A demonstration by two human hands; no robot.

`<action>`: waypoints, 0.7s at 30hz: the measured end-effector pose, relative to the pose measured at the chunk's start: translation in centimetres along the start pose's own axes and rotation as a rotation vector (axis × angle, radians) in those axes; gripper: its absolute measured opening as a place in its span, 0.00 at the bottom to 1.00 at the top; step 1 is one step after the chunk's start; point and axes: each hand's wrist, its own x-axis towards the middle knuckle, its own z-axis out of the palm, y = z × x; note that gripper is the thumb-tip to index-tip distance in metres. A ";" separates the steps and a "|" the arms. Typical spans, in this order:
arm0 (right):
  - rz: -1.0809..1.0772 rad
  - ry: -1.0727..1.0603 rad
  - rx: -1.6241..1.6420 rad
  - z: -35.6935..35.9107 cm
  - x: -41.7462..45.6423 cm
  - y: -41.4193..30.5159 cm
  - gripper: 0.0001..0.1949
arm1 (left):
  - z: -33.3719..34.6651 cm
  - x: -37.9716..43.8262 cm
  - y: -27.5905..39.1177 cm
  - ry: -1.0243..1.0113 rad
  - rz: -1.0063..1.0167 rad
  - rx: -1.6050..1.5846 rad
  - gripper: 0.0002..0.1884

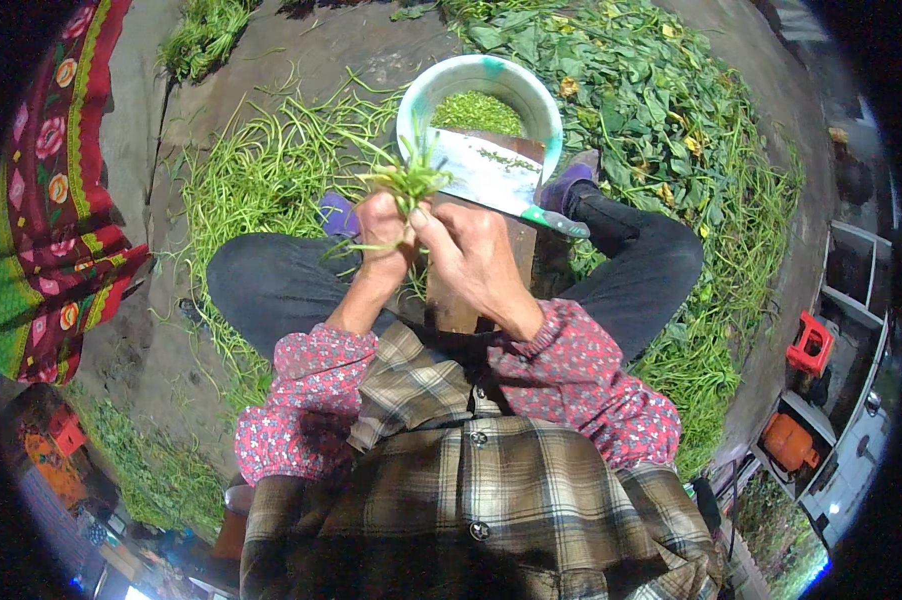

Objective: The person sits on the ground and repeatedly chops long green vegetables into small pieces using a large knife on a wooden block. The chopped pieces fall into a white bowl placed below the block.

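Observation:
My left hand (383,236) and my right hand (477,251) meet before me, both gripping one bunch of green stems (413,176). The stems' upper ends fan out above the fingers. Just beyond, a white-and-green bucket (550,97) contains finely chopped greens (481,112). A broad cleaver (473,169) with a green and dark handle rests on a narrow wooden board (522,247). Its blade lies over the bucket's near side, and chopped bits cling to the metal. Between my legs the board runs toward me, partly hidden by my right hand.
Loose green stems (248,180) spread over the concrete floor at left. A heap of leafy vines (661,112) covers the right side. Another bundle of greens (207,37) lies at upper left, near a flowered cloth (53,187). A red plastic stool (809,345) stands far right.

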 end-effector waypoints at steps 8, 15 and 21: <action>0.063 -0.024 0.159 -0.9 0.6 1.1 0.10 | 0.2 0.4 1.1 -0.063 0.335 0.678 0.07; 0.034 0.075 0.076 -7.1 -0.6 0.3 0.07 | -1.1 1.8 0.5 -0.006 -0.066 0.419 0.07; -0.142 0.140 -0.069 -6.9 -1.2 1.1 0.04 | -2.0 1.7 2.5 -0.189 -0.461 -0.367 0.16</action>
